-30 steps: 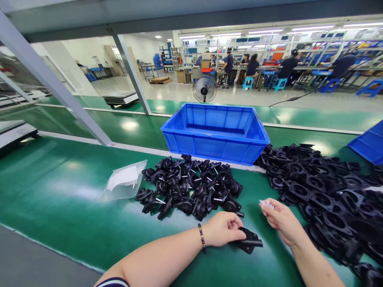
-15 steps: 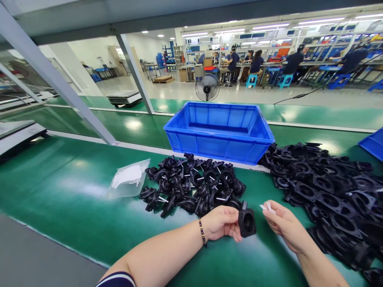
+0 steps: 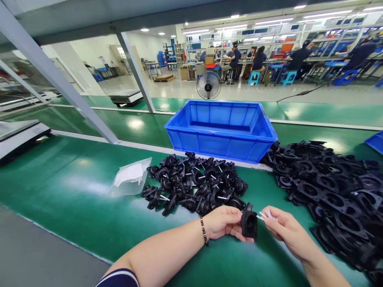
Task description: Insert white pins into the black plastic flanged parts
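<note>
My left hand (image 3: 226, 223) grips a black plastic housing (image 3: 249, 224) by its side, its round opening facing right and toward me. Several thin white pins (image 3: 265, 215) are pinched in my right hand (image 3: 284, 227), just right of the housing. The tip of one pin is close to the housing's edge; whether it touches I cannot tell. Behind my left hand lies a pile of similar black housings (image 3: 191, 183), many with a white pin sticking out. To the right spreads a larger heap of black plastic parts (image 3: 329, 195), with no white pins that I can see.
A clear plastic bag (image 3: 129, 177) with white contents lies left of the pile. Behind stands a blue bin (image 3: 221, 143) on the green tabletop (image 3: 74, 191). A grey metal post (image 3: 80, 107) slants down at the left. Beyond are a fan (image 3: 208, 85) and seated people (image 3: 259, 59).
My right hand has brought the white pins closer to the housing. In my left hand the housing has turned slightly, its opening now more to the right. The camera view has shifted a little.
</note>
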A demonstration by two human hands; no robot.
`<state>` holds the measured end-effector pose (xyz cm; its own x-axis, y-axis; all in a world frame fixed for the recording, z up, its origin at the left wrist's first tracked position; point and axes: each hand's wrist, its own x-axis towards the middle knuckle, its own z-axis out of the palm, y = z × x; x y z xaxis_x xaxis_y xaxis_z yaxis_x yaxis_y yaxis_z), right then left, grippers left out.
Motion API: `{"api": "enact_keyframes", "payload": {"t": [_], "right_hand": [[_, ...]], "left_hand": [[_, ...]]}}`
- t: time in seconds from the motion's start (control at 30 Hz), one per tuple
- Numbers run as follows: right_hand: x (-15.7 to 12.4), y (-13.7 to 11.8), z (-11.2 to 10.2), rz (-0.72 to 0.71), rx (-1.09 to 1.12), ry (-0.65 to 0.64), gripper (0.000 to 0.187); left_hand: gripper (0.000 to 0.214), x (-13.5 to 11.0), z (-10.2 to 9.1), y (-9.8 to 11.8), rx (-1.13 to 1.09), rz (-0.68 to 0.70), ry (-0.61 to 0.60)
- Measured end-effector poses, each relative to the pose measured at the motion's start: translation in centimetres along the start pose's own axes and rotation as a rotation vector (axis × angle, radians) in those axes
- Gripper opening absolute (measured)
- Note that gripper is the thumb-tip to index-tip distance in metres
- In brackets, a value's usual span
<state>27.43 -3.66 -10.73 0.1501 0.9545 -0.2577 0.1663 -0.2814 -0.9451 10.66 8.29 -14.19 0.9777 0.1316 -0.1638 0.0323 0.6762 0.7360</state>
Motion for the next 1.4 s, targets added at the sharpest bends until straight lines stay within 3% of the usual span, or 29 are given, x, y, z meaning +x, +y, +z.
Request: {"api": "enact_keyframes", "payload": {"t": [0.33, 0.67, 1.4], "right_hand": [[-0.3, -0.5, 0.3, -0.078, -0.267, -0.022, 0.054], [-0.7, -0.7, 0.4, -0.141, -0.343, -0.047, 0.050], [-1.1, -0.3, 0.1, -0.113, -0.587, -0.060, 0.045]], "left_hand": [[0.048, 0.3, -0.3, -0.5, -0.018, -0.013, 0.040], [0.048, 0.1, 0.0, -0.2, -0.023, -0.001, 0.028], [0.054, 0.1, 0.2, -0.2, 0.026, 0.004, 0.091]]}}
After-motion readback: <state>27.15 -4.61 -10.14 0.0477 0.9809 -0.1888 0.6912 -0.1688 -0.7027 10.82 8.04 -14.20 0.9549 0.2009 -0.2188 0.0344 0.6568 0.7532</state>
